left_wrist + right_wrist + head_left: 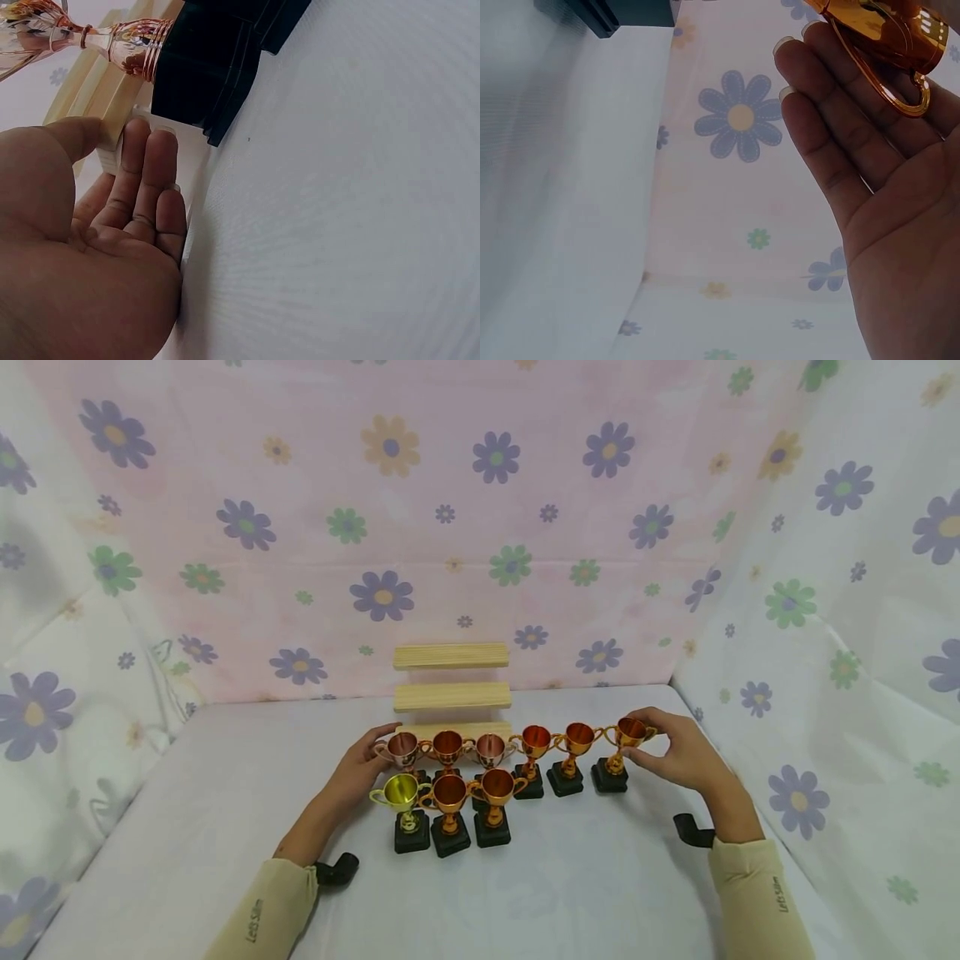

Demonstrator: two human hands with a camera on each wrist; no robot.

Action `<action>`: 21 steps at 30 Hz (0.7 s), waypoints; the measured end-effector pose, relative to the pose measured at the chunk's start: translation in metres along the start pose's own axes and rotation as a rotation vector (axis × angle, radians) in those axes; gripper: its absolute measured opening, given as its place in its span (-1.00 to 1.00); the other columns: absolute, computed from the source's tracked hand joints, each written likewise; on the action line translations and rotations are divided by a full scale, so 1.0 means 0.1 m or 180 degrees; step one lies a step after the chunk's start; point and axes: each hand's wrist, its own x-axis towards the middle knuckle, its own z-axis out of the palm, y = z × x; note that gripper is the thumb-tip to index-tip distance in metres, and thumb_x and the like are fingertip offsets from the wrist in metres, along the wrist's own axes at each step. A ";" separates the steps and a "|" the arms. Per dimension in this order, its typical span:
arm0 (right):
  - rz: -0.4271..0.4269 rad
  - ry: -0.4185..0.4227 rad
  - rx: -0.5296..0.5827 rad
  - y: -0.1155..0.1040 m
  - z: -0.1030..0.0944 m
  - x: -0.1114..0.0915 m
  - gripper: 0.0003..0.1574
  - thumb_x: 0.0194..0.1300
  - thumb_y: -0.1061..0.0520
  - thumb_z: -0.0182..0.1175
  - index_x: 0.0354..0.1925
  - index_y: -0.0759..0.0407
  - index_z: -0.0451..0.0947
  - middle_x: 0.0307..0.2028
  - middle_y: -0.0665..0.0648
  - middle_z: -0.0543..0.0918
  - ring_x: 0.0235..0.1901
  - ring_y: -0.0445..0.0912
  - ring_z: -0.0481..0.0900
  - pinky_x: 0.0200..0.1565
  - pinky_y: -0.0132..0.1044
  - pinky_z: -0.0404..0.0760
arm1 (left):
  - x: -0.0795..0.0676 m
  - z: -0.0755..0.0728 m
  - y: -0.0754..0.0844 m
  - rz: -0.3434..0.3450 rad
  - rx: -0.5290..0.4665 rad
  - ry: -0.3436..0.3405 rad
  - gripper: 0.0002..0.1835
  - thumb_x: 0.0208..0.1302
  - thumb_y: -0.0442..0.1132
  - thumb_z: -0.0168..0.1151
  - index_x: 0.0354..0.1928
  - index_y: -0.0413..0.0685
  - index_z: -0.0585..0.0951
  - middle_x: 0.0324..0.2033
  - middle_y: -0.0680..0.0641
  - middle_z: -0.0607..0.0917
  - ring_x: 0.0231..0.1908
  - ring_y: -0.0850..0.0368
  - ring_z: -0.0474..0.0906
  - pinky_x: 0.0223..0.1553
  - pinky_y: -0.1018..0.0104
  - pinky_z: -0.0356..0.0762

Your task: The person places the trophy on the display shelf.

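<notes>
At the right end of the back row, my right hand [682, 752] holds an orange-gold trophy [630, 732] by its cup, thumb in front and fingers behind. Its shiny cup [889, 34] and handle lie against the fingers in the right wrist view. My left hand [360, 772] grips the left end of the lowest board of a wooden tiered stand [452, 697]. In the left wrist view, the thumb presses on that board [116, 101], with the index finger behind it. A rose-gold trophy [139, 49] on a black base stands close beside those fingers.
Several more trophies stand before the stand, among them a yellow-gold one [401, 791] and an orange-gold one [450, 795] in the front row. Behind is a flowered cloth backdrop [465, 527]. White cloth covers the table [570, 885].
</notes>
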 end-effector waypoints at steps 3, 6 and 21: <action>0.0050 0.0022 -0.0015 0.01 -0.01 0.01 -0.43 0.20 0.17 0.58 0.16 0.14 0.66 -0.09 0.01 0.79 -0.12 -0.01 0.71 -0.06 0.14 0.69 | 0.00 0.00 -0.01 0.0023 0.0016 0.0005 -0.43 0.66 -0.24 0.10 0.61 -0.04 0.29 -0.04 -0.15 0.72 0.02 0.11 0.63 0.20 0.13 0.53; 0.0109 0.0063 -0.0018 0.01 -0.02 0.03 -0.43 0.21 0.15 0.57 0.17 0.15 0.65 -0.08 0.03 0.79 -0.12 0.00 0.71 -0.06 0.12 0.68 | 0.00 -0.01 0.00 0.0054 0.0032 -0.0002 -0.42 0.66 -0.24 0.09 0.62 -0.06 0.29 -0.05 -0.15 0.72 0.04 0.09 0.64 0.22 0.12 0.55; 0.0097 0.0178 -0.0185 -0.04 -0.14 0.26 -0.40 0.24 0.13 0.56 0.18 0.27 0.61 -0.14 0.15 0.79 -0.19 0.04 0.72 -0.12 0.06 0.69 | 0.01 -0.01 -0.05 0.0081 0.0098 -0.0001 -0.45 0.67 -0.25 0.09 0.60 -0.05 0.32 -0.08 -0.16 0.70 0.00 0.12 0.67 0.17 0.18 0.58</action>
